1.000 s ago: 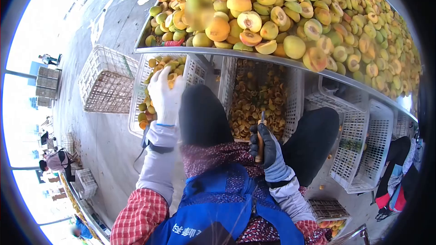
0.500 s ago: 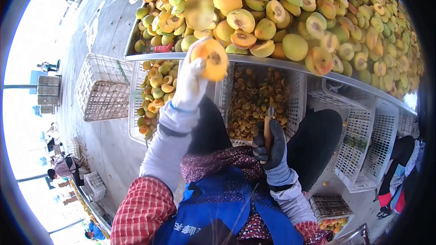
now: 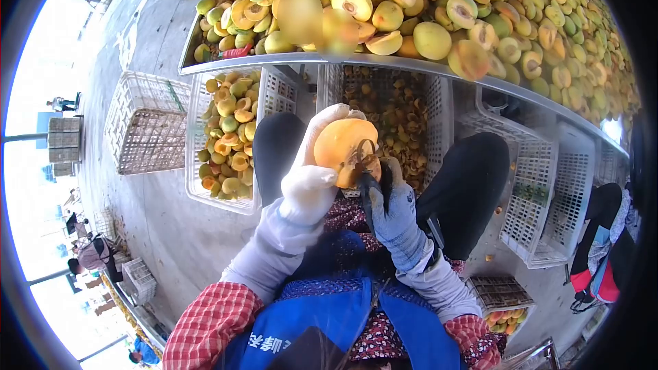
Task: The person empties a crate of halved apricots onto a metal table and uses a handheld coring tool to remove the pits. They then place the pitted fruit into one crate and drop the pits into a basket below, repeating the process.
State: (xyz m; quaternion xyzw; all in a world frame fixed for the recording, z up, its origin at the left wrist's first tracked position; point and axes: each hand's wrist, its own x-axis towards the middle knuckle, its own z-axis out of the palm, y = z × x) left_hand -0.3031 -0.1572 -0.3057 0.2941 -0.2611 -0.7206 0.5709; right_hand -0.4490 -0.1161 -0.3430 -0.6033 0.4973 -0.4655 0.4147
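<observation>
The peach half (image 3: 340, 144) sits in the left hand (image 3: 310, 185), just above the person's lap and between the two knees. The white-gloved left hand is closed around it: the fingers wrap over its far side and top, and the thumb presses at the near lower side. The cut face is turned toward the right hand (image 3: 392, 212), a little downward and toward the body.

The right hand, in a dark glove, is just beside the fruit on its lower right side. It is closed in a fist around a small tool (image 3: 362, 181). The tool's long axis runs upward from the fist, and its curved metal tip touches the cut face near the lower right edge, where a dark brown spot shows. I cannot tell how deep the tip goes. So the fruit lies up and to the left of the right hand, and both hands almost meet under it.

Beyond the hands a white crate (image 3: 439, 116) holds small brown pieces. Farther to the left, a second crate (image 3: 273, 99) holds peach halves. Above both, the metal rim of a table (image 3: 411, 67) carries a big pile of peaches.
</observation>
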